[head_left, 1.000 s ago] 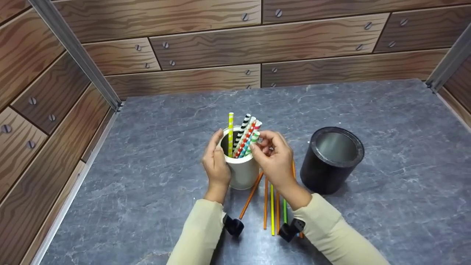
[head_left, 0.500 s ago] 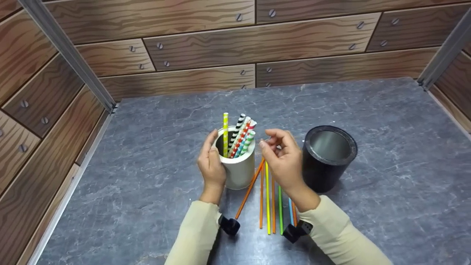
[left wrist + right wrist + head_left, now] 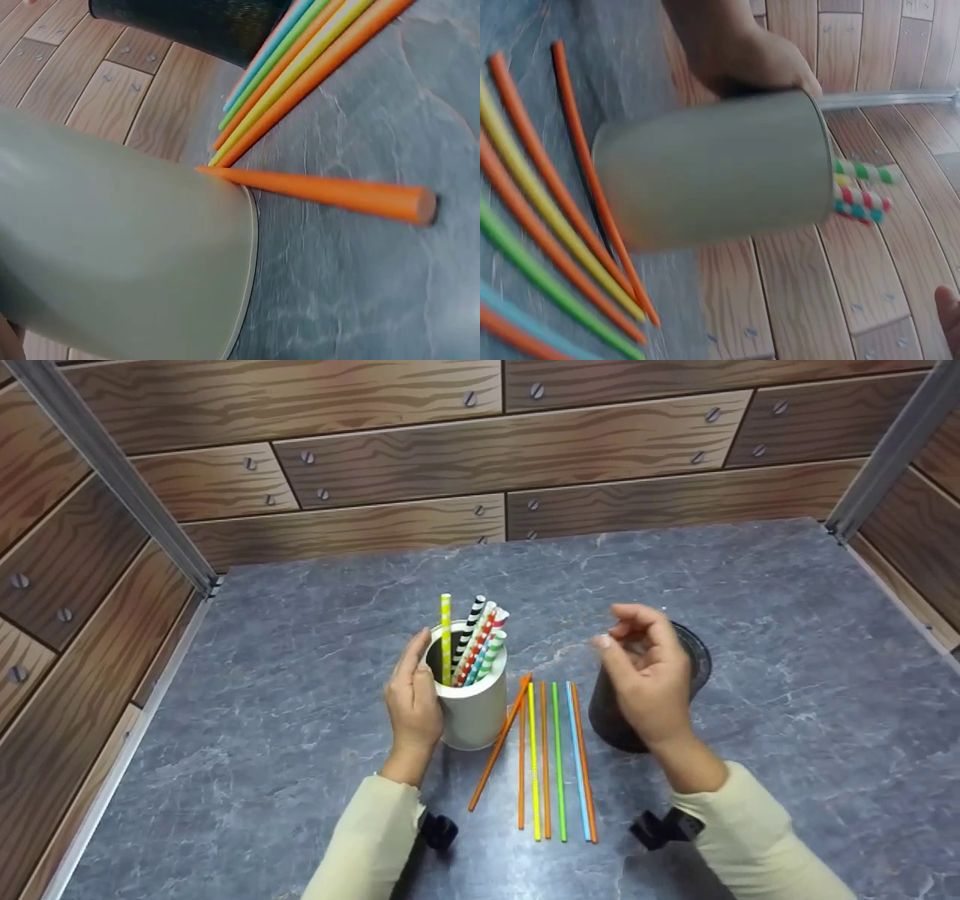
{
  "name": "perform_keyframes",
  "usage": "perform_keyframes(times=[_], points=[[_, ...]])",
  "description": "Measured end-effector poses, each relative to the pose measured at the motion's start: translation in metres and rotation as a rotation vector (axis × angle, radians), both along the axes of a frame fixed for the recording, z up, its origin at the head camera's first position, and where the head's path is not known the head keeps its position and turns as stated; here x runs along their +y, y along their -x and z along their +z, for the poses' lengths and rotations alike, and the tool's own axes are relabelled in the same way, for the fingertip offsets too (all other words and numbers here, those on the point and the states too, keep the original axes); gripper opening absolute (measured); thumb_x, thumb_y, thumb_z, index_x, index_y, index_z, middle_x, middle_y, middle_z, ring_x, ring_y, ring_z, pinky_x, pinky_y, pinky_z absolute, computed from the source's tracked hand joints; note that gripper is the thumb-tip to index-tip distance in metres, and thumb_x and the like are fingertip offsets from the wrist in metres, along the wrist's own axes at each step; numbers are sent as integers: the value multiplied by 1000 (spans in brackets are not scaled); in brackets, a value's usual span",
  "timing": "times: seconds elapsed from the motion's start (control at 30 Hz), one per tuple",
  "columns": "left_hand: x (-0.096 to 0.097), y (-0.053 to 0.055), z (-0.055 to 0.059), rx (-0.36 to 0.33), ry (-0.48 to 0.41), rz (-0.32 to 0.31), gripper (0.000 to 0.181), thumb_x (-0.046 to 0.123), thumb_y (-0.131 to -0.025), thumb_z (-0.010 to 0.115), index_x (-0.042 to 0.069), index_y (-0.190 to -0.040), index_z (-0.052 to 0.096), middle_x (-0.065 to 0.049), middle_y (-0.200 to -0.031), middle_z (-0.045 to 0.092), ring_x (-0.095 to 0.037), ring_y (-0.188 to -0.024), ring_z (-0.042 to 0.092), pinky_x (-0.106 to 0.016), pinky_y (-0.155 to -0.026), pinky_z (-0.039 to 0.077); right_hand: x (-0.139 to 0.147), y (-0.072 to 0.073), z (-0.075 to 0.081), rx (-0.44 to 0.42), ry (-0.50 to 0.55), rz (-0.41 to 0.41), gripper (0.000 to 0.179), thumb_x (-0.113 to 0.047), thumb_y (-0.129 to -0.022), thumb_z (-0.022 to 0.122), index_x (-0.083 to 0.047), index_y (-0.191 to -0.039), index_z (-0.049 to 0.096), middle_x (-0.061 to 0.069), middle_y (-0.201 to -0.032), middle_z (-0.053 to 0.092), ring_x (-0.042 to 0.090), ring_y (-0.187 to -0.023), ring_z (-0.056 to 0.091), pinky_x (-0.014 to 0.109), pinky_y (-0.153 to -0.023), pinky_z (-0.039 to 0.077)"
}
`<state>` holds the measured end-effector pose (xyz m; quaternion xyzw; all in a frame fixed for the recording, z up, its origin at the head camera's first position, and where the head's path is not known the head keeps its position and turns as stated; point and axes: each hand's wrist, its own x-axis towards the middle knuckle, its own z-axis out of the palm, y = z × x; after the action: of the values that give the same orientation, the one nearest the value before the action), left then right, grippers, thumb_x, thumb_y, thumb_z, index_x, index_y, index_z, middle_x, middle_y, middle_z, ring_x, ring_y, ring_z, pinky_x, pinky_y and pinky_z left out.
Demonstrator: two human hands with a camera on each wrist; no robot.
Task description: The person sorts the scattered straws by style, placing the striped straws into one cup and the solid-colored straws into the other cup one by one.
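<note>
A white cylindrical cup [image 3: 472,716] stands upright on the table. Several patterned paper straws [image 3: 474,649] lean inside it, their lower ends hidden. My left hand [image 3: 412,709] holds the cup's left side, thumb toward me and fingers round the far side. In front of and over the black cup [image 3: 615,716], my right hand [image 3: 651,671] hovers with loosely bent fingers and nothing between them; it hides part of that cup. Between the two cups lie several thin plastic straws [image 3: 556,765], orange, yellow, green and blue. One orange straw [image 3: 491,757] slants close to the white cup's base.
The grey marbled tabletop [image 3: 300,675] extends around the cups. Wood-patterned panels [image 3: 375,472] wall the back and sides, with metal posts [image 3: 124,487] at the corners.
My right hand has left the patterned straws in the white cup and moved right, over to the black cup. My left hand stays at the white cup.
</note>
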<state>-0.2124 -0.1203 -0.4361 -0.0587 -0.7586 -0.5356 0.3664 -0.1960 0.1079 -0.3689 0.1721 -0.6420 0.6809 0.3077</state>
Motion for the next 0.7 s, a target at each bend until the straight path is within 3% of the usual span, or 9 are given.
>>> perform_keyframes(times=[0.13, 0.23, 0.37, 0.53, 0.7], points=[[-2, -4, 6, -76, 48, -4, 44, 2, -86, 35, -3, -124, 55, -17, -125, 58, -29, -123, 48, -37, -106, 37, 20, -4, 7, -36, -16, -31, 30, 13, -78, 57, 16, -107, 52, 4, -86, 57, 11, -80, 55, 13, -65, 51], [-5, -7, 9, -108, 70, -7, 44, 2, -86, 35, -4, -125, 55, -17, -126, 57, -30, -126, 44, -38, -108, 34, 34, -6, 10, -81, -87, -82, 33, 12, -78, 57, 14, -110, 53, 1, -91, 59, 11, -86, 57, 13, -70, 51], [-8, -8, 11, -105, 102, -11, 43, 1, -85, 36, -5, -123, 56, -18, -128, 55, -32, -128, 42, -39, -109, 32, 51, -8, 11, -141, -178, -162, 36, 10, -79, 58, 12, -114, 54, -3, -96, 60, 10, -92, 57, 14, -79, 51], [-9, -7, 12, -78, 128, -52, 41, 2, -88, 37, -4, -124, 55, -18, -131, 52, -31, -128, 42, -38, -110, 32, 69, -8, 9, -205, -182, -237, 37, 10, -80, 57, 11, -117, 53, -8, -100, 58, 11, -99, 55, 17, -89, 48], [-11, -5, 11, -77, 100, -151, 41, 5, -92, 38, -6, -130, 49, -20, -134, 49, -31, -129, 40, -39, -110, 30, 79, -5, -3, -262, -201, -243, 33, 6, -85, 55, 10, -118, 56, -9, -108, 57, 7, -105, 51, 16, -94, 44]])
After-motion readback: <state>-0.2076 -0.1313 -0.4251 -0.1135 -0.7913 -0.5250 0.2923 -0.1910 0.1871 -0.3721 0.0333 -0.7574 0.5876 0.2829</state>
